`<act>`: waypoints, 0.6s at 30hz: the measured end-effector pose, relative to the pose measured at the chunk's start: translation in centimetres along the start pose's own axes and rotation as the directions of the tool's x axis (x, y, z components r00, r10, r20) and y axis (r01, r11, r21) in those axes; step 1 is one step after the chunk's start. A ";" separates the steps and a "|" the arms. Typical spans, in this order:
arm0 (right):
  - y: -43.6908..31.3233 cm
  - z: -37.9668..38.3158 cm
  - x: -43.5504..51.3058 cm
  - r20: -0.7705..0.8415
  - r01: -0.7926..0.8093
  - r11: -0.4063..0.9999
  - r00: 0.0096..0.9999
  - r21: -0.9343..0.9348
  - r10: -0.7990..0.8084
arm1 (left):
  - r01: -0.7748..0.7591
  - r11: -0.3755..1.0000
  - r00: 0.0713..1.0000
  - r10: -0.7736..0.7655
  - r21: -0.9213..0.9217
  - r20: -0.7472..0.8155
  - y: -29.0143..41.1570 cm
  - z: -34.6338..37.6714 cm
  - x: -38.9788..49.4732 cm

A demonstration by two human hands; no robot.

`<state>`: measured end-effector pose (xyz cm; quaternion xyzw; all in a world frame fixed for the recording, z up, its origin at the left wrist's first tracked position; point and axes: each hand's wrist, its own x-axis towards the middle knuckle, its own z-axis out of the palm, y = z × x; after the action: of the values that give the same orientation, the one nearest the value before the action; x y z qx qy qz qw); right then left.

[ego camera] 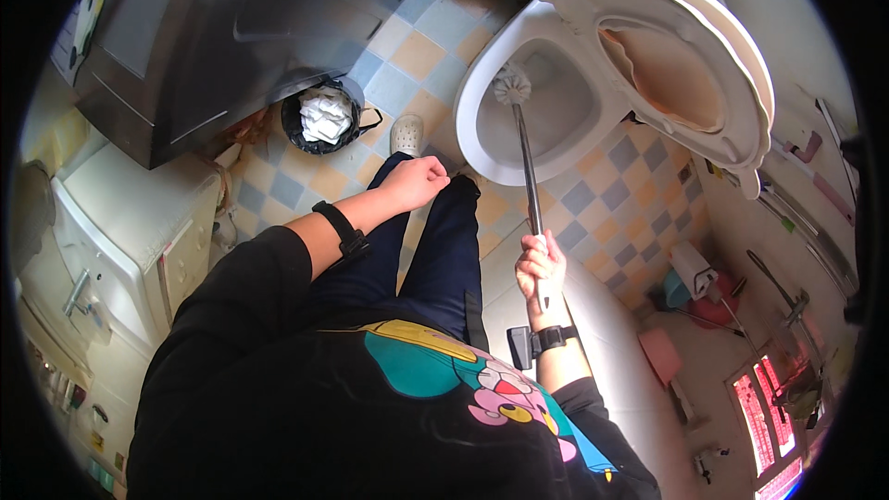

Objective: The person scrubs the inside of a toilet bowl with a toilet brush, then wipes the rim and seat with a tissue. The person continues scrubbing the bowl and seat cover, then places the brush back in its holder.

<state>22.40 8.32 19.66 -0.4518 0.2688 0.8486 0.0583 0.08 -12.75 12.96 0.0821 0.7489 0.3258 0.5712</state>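
My right hand [540, 265] grips the metal handle of a toilet brush [524, 153]. The handle slants up and away to a white bristle head [512, 83], which rests inside the left part of the toilet bowl [555, 107]. Behind the bowl, the toilet seat and lid [736, 76] are raised, with a wavy cover edge on the seat. My left hand [415, 182] hovers over my legs, fingers loosely curled, and nothing shows in it. Nearest to it are my knee and a pale clog [407, 135] on my foot.
A bin [353, 89] lined with a black bag holds white paper, left of my foot. Beyond it stands a dark appliance [229, 35]. At the left is a washbasin [104, 271] with a tap. Basins [715, 298] and a mop [694, 271] stand at the right wall.
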 end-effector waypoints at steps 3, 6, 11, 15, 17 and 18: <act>1.0 -0.2 -1.6 0.102 0.060 0.997 0.993 0.055 -0.066 | -0.012 1.000 1.000 0.012 0.026 -0.003 0.9 -0.7 0.0; 1.0 0.4 -3.4 0.148 0.071 0.997 0.986 0.036 -0.075 | -0.020 0.999 1.000 0.020 0.048 0.002 1.8 -1.2 0.0; 0.7 2.5 -6.0 0.093 0.211 0.954 0.976 -0.212 -0.195 | -0.034 0.997 0.999 0.034 0.076 -0.001 2.7 -0.8 -0.2; 2.7 5.0 -4.3 0.141 0.270 0.927 0.961 -0.261 -0.240 | -0.028 0.998 0.999 0.027 0.063 0.018 2.8 0.3 -0.4; 4.8 6.2 -2.1 0.137 0.351 0.863 0.936 -0.362 -0.323 | -0.012 1.000 1.000 0.012 0.027 0.026 2.6 0.9 -0.4; 6.2 6.6 -1.0 0.099 0.374 0.767 0.919 -0.522 -0.381 | -0.018 0.999 1.000 0.017 0.038 0.022 2.4 1.2 -0.4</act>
<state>16.02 6.56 25.92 -0.4999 -0.0722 0.8574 0.0986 0.72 -10.60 14.56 0.1028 0.7481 0.3155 0.5747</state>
